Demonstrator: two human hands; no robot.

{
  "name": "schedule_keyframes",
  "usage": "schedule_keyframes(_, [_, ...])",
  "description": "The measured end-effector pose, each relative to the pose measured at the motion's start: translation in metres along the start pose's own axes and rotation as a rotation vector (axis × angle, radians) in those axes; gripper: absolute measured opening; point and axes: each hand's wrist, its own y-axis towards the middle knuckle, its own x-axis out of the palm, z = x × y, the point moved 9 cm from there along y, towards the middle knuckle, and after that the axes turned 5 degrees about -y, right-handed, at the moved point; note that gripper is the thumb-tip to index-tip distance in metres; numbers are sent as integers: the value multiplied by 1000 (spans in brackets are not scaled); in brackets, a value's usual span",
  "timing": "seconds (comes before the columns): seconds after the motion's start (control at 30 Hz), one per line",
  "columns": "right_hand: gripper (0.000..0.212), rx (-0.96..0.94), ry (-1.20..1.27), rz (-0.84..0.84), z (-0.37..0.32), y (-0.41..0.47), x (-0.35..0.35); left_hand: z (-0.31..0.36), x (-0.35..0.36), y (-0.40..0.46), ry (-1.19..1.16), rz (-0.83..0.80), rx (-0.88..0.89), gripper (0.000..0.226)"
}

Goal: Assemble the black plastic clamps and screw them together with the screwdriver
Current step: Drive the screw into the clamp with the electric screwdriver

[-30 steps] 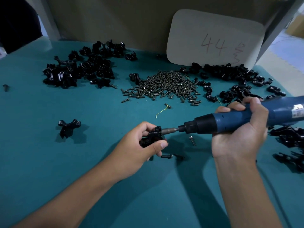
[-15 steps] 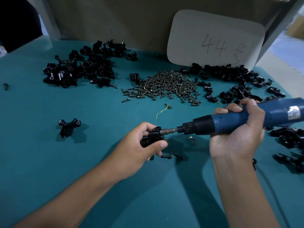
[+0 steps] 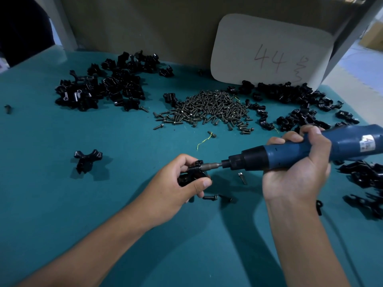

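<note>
Screwdriver on the clamp, both hands busy.

Taking the screw pile [image 3: 209,108] as the reference and going left to right: a heap of black parts [image 3: 99,88] sat to its left, with one lone part [image 3: 87,161] lying nearer the person on the teal table [image 3: 62,204]. Below the pile, the left hand [image 3: 176,191] had its fingers and thumb curled around the clamp [image 3: 193,175]. The blue screwdriver [image 3: 306,151] lay nearly level, bit against the clamp's top, gripped in the right hand [image 3: 296,175] down-right of the pile. A few loose screws [image 3: 210,197] lay just under the clamp. More black parts [image 3: 298,106] spread right of the pile, below a card [image 3: 269,52] marked 44.
</note>
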Motion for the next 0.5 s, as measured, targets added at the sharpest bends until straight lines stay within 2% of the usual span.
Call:
schedule_keyframes(0.2, [29,33,-4,-97,-3,2,7,-3,2,2,0,-62,-11,20])
schedule_keyframes(0.33, [18,28,16,-166,-10,5,12,-5,5,3,-21,-115,-21,19])
schedule_keyframes(0.5, [28,-26,87,-130,-32,18,1,-4,-1,8,-188,-90,-25,20])
